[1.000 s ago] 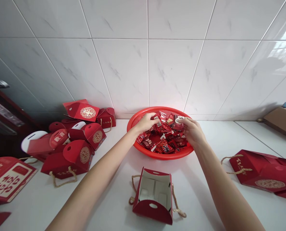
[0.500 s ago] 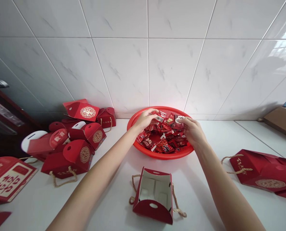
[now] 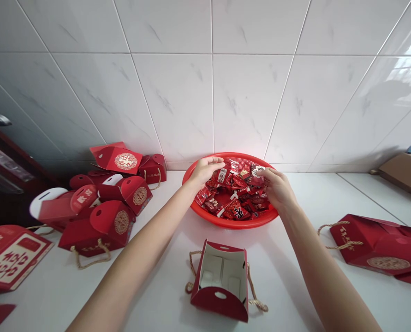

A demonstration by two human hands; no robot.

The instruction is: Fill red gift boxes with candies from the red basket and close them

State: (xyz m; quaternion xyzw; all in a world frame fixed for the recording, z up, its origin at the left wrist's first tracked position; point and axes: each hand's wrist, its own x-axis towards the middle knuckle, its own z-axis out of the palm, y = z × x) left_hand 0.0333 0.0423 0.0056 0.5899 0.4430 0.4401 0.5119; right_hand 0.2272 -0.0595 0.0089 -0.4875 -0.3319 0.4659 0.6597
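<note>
Right hand: grip is pinching a small red packet with a white label between thumb and fingers, over the right part of the red basket. Left hand: grip is standing apart, fingers extending over the basket's far left part and apparently holding nothing. A pale-labelled packet is lying just below those fingertips; contact cannot be told.

Other wrapped packets are lying loosely heaped in the basket, which is sitting on the white worktop. An open red box is standing nearer the person, its rope handle hanging out at the side.

Handling (judged): packets are looking light, with slick, crinkling film and perhaps firm contents. A fingertip pinch across the body should be giving better hold than the thin end seals, which could be slipping. Crushing risk: probably low under a gentle squeeze.
</note>
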